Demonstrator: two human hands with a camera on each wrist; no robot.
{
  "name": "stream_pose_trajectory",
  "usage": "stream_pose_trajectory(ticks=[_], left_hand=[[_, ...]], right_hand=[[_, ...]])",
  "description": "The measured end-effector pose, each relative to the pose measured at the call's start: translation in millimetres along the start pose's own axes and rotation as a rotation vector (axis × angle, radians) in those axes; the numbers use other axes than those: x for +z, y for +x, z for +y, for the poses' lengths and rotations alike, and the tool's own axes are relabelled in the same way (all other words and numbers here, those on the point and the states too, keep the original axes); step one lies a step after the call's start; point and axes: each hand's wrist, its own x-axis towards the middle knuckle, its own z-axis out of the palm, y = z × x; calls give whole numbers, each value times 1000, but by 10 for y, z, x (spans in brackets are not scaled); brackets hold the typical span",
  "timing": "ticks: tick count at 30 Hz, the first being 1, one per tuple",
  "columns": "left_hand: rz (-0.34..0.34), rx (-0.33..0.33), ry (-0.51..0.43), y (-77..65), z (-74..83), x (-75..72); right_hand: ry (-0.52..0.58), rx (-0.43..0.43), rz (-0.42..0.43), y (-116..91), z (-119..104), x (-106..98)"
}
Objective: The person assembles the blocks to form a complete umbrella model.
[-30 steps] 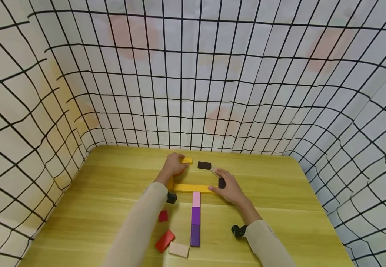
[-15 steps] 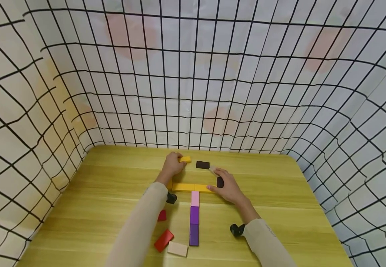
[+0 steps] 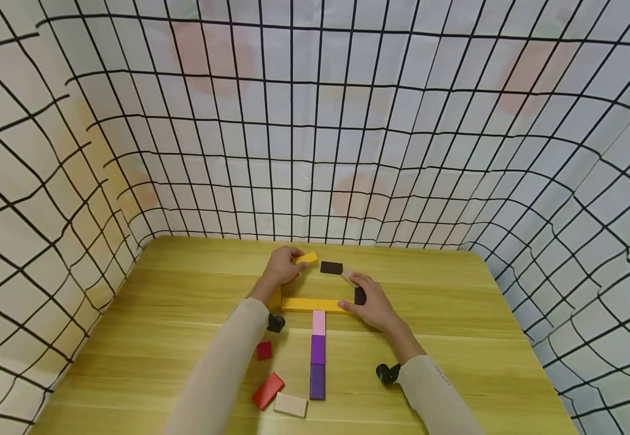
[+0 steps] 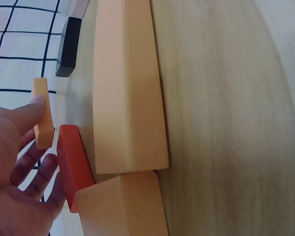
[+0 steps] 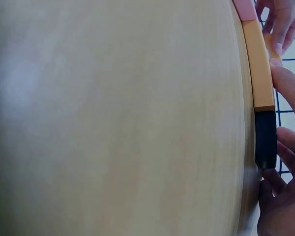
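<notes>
My left hand [image 3: 283, 264] pinches a yellow block [image 3: 307, 258] between thumb and fingers at the far side of the layout. In the left wrist view this block [image 4: 43, 115] is tilted, beside an orange-red block [image 4: 74, 160] that my lower fingers overlap. My right hand [image 3: 373, 305] rests with spread fingers at the right end of a row of yellow blocks [image 3: 300, 304]. Its thumb touches the yellow block [image 5: 259, 69], and its other fingers lie along a black block [image 5: 266, 140]. A pale block [image 3: 346, 274] is partly hidden by the right fingertips.
Another black block [image 3: 331, 267] lies between the hands. A pink block [image 3: 318, 322] and two purple blocks [image 3: 317, 365] run toward me from the yellow row. Red blocks [image 3: 268, 391] and a beige block [image 3: 290, 405] lie nearer. Black wire mesh [image 3: 315, 151] surrounds the wooden table [image 3: 456, 338].
The yellow block in my left hand has tilted, its right end now angled up, and shifted slightly right. My right hand stays at the end of the yellow row.
</notes>
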Motion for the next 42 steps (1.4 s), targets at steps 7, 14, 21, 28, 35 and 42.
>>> stream_pose_trajectory(ticks=[7,14,21,28,35,42], left_hand=[[-36,20,12,-27,-22,21],[-48,38,30,-54,-42,53],[-46,57,64,-63,-66,79],[-40,72,68,-70,-81,85],[-48,71,75,-74,-73,86],[-54,74,80,-70,-84,105]], right_hand=[[-8,2,0,0,4,-12],[2,1,-1,-6,-1,-10],[9,5,-5,-17,-10,-7],[2,-1,1,-3,-3,-8],[9,0,2,1,-13,-12],[7,6,-2,-6,-16,-12]])
